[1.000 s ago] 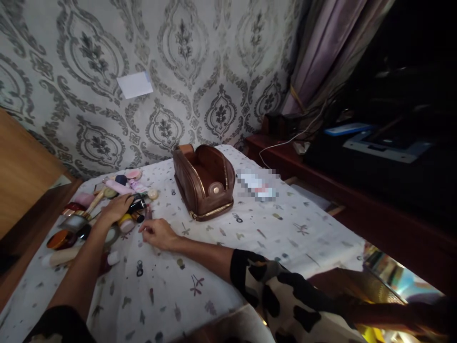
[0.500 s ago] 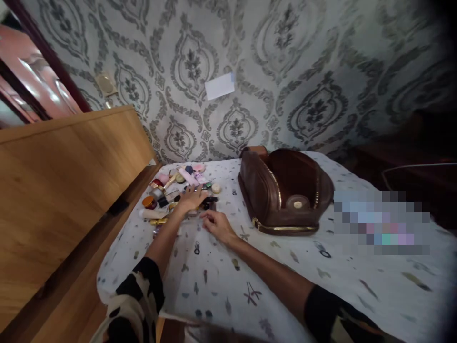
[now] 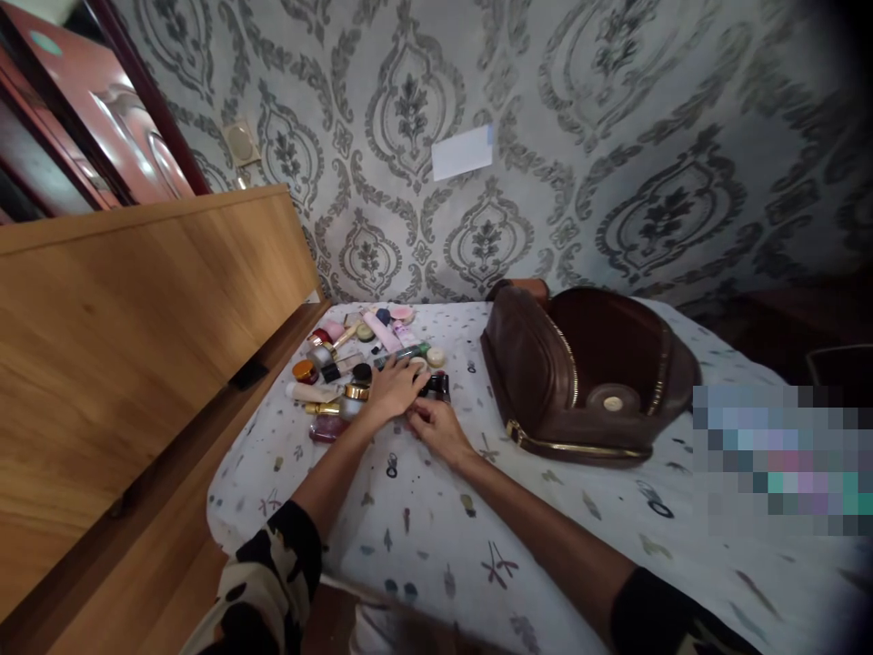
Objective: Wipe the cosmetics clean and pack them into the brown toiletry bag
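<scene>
The left hand [image 3: 396,387] lies over cosmetics [image 3: 353,406] beside the right hand [image 3: 442,431], near an open brown bag [image 3: 528,368].

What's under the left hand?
Beside the left hand, a gold-lidded jar shows at image left and dark containers at right, near its fingers. Directly beneath the palm is covered; can't tell what's there.

The wall [image 3: 409,205] is grey-patterned; a wooden panel [image 3: 156,291] stands left.

The one camera sits on the head, looking forward and down at the left hand [image 3: 396,391] and right hand [image 3: 442,431] (pretty near), with the wall [image 3: 518,205] beyond them.
</scene>
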Demonstrator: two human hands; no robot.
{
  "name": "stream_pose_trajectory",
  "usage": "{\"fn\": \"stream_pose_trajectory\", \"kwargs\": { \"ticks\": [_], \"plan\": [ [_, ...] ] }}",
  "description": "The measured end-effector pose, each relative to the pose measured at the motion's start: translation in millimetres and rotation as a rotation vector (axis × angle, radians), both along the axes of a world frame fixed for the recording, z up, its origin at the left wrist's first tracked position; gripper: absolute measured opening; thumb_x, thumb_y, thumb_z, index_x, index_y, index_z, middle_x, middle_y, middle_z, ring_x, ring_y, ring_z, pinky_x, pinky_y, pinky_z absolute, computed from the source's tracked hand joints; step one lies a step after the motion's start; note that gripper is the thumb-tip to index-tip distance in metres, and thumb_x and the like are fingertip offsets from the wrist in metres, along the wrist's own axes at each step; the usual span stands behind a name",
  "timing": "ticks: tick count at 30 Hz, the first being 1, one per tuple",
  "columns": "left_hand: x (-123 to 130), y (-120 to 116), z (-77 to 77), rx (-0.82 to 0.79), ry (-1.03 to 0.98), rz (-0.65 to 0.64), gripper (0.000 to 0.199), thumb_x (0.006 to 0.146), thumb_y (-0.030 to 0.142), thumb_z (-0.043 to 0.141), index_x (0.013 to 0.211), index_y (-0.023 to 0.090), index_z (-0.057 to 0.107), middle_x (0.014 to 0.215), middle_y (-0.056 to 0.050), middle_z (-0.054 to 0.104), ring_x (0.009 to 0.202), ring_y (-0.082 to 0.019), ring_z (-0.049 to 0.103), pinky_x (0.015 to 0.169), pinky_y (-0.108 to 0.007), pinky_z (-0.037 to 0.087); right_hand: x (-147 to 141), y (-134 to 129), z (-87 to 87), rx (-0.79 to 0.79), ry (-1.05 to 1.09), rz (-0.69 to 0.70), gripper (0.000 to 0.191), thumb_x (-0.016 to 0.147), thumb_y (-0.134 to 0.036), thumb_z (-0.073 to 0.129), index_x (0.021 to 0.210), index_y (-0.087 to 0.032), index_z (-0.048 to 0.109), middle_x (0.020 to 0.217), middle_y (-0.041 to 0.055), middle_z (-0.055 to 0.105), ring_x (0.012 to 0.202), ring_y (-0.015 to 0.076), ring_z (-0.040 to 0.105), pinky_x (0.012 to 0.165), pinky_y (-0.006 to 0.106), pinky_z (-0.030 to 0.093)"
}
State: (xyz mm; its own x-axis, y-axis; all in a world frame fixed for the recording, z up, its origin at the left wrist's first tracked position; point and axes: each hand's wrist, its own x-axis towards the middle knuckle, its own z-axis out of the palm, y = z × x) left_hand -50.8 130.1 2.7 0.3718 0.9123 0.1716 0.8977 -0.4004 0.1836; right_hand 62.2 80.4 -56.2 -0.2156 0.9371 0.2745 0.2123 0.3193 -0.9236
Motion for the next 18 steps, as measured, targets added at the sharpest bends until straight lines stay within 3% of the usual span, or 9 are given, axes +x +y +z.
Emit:
{"fn": "stream_pose_trajectory", "kwargs": {
  "ticks": [5, 8, 11, 14, 18],
  "plan": [
    [-2, 7, -2.8, -0.007, -0.191, -0.062, 0.034, 0.097, 0.038, 0.043, 0.113, 0.024, 0.068, 0.123, -0.008, 0.068, 0.120, -0.025, 0.057, 0.109, -0.043, 0.039, -1, 0, -1.5, -0.034, 0.045, 0.007, 0.019, 0.074, -0.019, 0.047, 0.078, -0.015, 0.065, 0.058, -0.0011, 0.061, 0.051, 0.0118, 0.052, 0.051, 0.021, 0.040],
    [-14, 26, 8.5, -0.017, -0.254, -0.066, 0.034, 0.096, 0.029, 0.040, 0.117, 0.021, 0.066, 0.117, -0.006, 0.071, 0.108, -0.020, 0.063, 0.098, -0.032, 0.048, -2, 0, -2.7, -0.092, 0.064, 0.007, 0.023, 0.074, -0.018, 0.048, 0.087, -0.015, 0.067, 0.058, -0.0021, 0.061, 0.049, 0.0115, 0.051, 0.050, 0.021, 0.040],
    [-41, 54, 28.5, -0.015, -0.271, 0.031, 0.041, 0.096, 0.021, 0.033, 0.125, 0.015, 0.061, 0.116, -0.009, 0.070, 0.102, -0.019, 0.066, 0.089, -0.031, 0.052, -1, 0, -3.2, -0.105, 0.065, 0.014, 0.024, 0.074, -0.020, 0.049, 0.089, -0.016, 0.067, 0.059, -0.0021, 0.061, 0.049, 0.0114, 0.051, 0.050, 0.021, 0.040],
    [-73, 78, 41.9, -0.019, -0.193, 0.168, 0.039, 0.091, 0.014, 0.036, 0.116, 0.013, 0.066, 0.116, -0.011, 0.070, 0.108, -0.024, 0.063, 0.093, -0.034, 0.049, -1, -1, -3.0, -0.092, 0.067, 0.003, 0.022, 0.074, -0.024, 0.050, 0.087, -0.016, 0.066, 0.059, -0.0023, 0.060, 0.050, 0.0116, 0.051, 0.051, 0.021, 0.040],
    [-100, 93, 33.2, -0.128, -0.022, 0.306, 0.021, 0.082, 0.022, 0.057, 0.093, 0.013, 0.072, 0.100, -0.014, 0.074, 0.103, -0.030, 0.066, 0.088, -0.037, 0.049, -2, -2, -2.8, -0.085, 0.062, -0.009, 0.021, 0.074, -0.023, 0.050, 0.086, -0.016, 0.065, 0.057, -0.0031, 0.059, 0.049, 0.0110, 0.050, 0.050, 0.021, 0.039]
  ]
}}
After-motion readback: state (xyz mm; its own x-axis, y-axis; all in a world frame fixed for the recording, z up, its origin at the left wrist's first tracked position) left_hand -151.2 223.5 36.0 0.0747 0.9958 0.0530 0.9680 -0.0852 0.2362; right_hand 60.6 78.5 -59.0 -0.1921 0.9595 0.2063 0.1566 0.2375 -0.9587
